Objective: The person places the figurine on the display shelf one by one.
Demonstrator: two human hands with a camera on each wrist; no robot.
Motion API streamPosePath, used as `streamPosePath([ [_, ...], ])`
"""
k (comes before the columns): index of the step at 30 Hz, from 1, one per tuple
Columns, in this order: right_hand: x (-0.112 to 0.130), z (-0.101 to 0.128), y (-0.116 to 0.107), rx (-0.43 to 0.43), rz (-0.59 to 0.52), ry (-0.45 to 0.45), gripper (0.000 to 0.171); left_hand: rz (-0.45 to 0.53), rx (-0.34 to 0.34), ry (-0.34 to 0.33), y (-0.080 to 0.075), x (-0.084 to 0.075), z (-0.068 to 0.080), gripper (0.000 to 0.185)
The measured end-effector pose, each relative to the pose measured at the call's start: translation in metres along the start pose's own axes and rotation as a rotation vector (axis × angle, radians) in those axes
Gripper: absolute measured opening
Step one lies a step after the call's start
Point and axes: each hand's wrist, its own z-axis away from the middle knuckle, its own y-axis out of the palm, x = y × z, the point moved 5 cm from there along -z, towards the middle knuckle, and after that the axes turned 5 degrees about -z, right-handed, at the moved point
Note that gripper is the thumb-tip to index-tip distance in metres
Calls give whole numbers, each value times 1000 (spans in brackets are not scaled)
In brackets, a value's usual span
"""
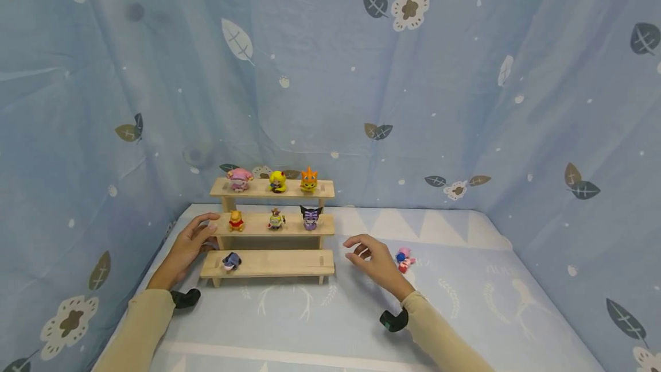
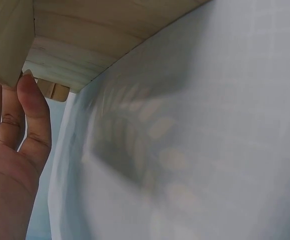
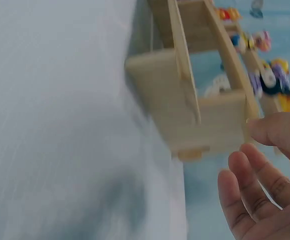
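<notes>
A three-tier wooden display shelf point(image 1: 279, 263) stands on the cloth. My left hand point(image 1: 192, 241) grips the left end of its middle tier, thumb near the top edge; in the left wrist view its fingers point(image 2: 35, 107) press against the wood. Beyond the shelf's right end, my right hand point(image 1: 376, 260) hovers with loosely bent fingers and holds nothing. On the bottom tier sits a blue-grey donkey figurine point(image 1: 232, 261). The middle tier bears a yellow bear figurine point(image 1: 236, 221), a small green-and-yellow figurine point(image 1: 276, 220) and a purple figurine with black ears point(image 1: 311, 218).
Along the top tier stand a pink figurine point(image 1: 240, 179), a yellow-haired figurine point(image 1: 277, 182) and an orange spiky figurine point(image 1: 308, 179). A pink, blue and red figurine point(image 1: 405, 259) lies on the cloth behind the right hand. Blue patterned curtains point(image 1: 330, 73) enclose the back and sides.
</notes>
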Motion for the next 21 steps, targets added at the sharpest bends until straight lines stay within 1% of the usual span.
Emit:
streamPosePath([
  [4, -13, 11, -23, -24, -4, 58, 23, 4, 4, 10, 0, 1, 0, 53],
  [9, -30, 19, -50, -77, 62, 117, 24, 5, 0, 7, 0, 1, 0, 53],
  [11, -37, 22, -59, -105, 83, 154, 24, 9, -3, 7, 0, 1, -1, 53],
  [13, -44, 25, -67, -126, 87, 203, 25, 8, -3, 7, 0, 2, -1, 53],
  [17, -56, 30, -80, -163, 131, 294, 27, 7, -3, 4, 1, 2, 0, 52],
  [21, -65, 31, -89, -186, 222, 353, 30, 14, -3, 6, 1, 2, 0, 52],
])
